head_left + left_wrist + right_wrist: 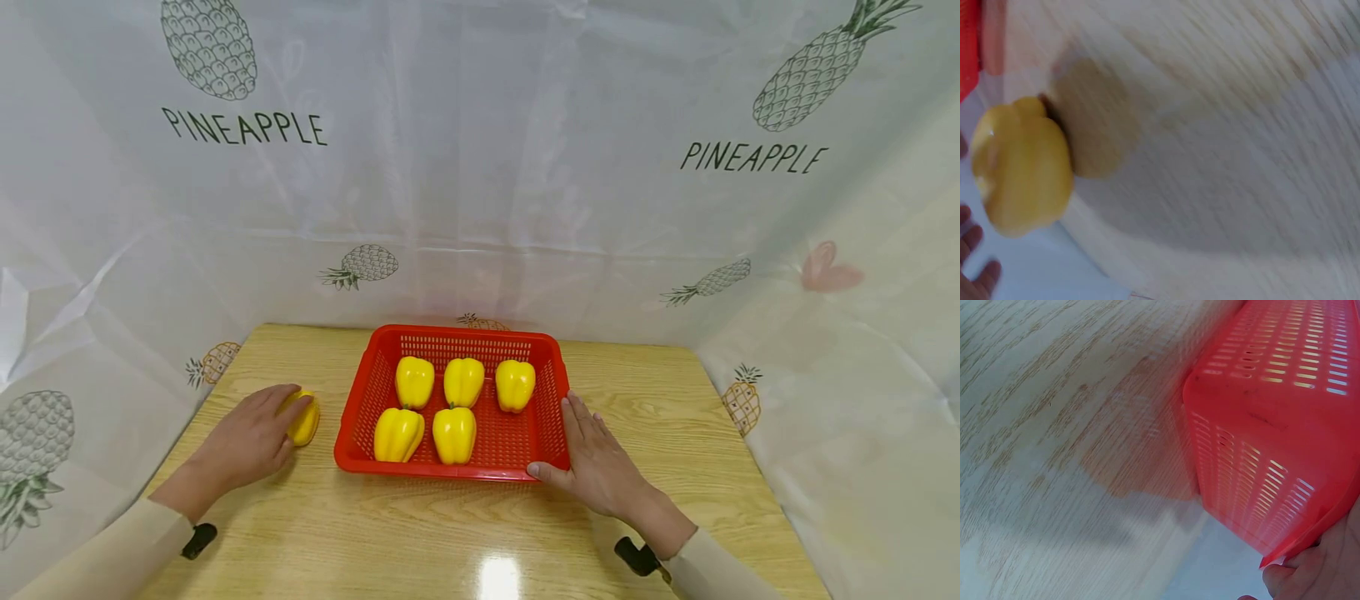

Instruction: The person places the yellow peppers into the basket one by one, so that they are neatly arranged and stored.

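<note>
A yellow bell pepper (304, 420) lies on the table left of the red plastic basket (480, 473). Over it is my left hand (251, 435), its fingers partly hiding the pepper. From the left wrist, the bell pepper (1025, 169) appears whole, with spread fingertips (985, 278) beyond it and a gap between. Inside the basket sit several yellow bell peppers (463, 382) in two rows. My right hand (603, 467) rests against the basket's right front corner, fingers straight along the side and thumb at the front rim. The right wrist view shows this hand (1325, 562) at the basket's rim (1310, 534).
The wooden table (420, 533) extends to both sides and in front of the basket. A pale curtain (480, 167) printed with pineapples hangs behind and around the table, close to the basket's back edge.
</note>
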The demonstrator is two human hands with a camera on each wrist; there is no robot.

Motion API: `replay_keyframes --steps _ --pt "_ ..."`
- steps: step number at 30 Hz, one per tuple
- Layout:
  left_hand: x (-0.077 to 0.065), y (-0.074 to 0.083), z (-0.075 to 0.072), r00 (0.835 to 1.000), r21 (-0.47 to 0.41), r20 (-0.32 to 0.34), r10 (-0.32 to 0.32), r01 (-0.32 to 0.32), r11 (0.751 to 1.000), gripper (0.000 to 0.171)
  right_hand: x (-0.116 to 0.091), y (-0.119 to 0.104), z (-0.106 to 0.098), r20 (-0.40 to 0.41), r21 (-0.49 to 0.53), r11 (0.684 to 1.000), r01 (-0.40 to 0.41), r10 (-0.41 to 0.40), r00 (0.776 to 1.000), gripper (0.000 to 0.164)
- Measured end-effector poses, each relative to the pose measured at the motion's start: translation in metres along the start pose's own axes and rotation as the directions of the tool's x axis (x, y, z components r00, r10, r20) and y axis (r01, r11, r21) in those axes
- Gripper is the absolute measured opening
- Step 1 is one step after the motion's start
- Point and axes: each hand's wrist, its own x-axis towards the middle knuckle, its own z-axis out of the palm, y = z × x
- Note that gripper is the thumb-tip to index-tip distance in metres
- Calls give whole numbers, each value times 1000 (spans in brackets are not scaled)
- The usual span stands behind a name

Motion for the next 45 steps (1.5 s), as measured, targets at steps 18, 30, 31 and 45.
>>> replay_keyframes --steps 18,30,31,45 --pt "17 1 -3 967 18 218 -134 133 991 97 0 0 1 4 12 1000 -6 6 1000 118" --pt "33 5 -4 958 55 248 -147 138 989 89 0 -1 0 -8 11 1000 -9 9 1000 119" --pt "34 5 -4 957 52 249 -148 139 989 89 0 -1 0 -6 12 1000 -10 10 1000 119" --pt "46 -17 -15 993 5 -94 -65 65 998 94 -1 -2 -2 -11 7 1000 -5 6 1000 118"
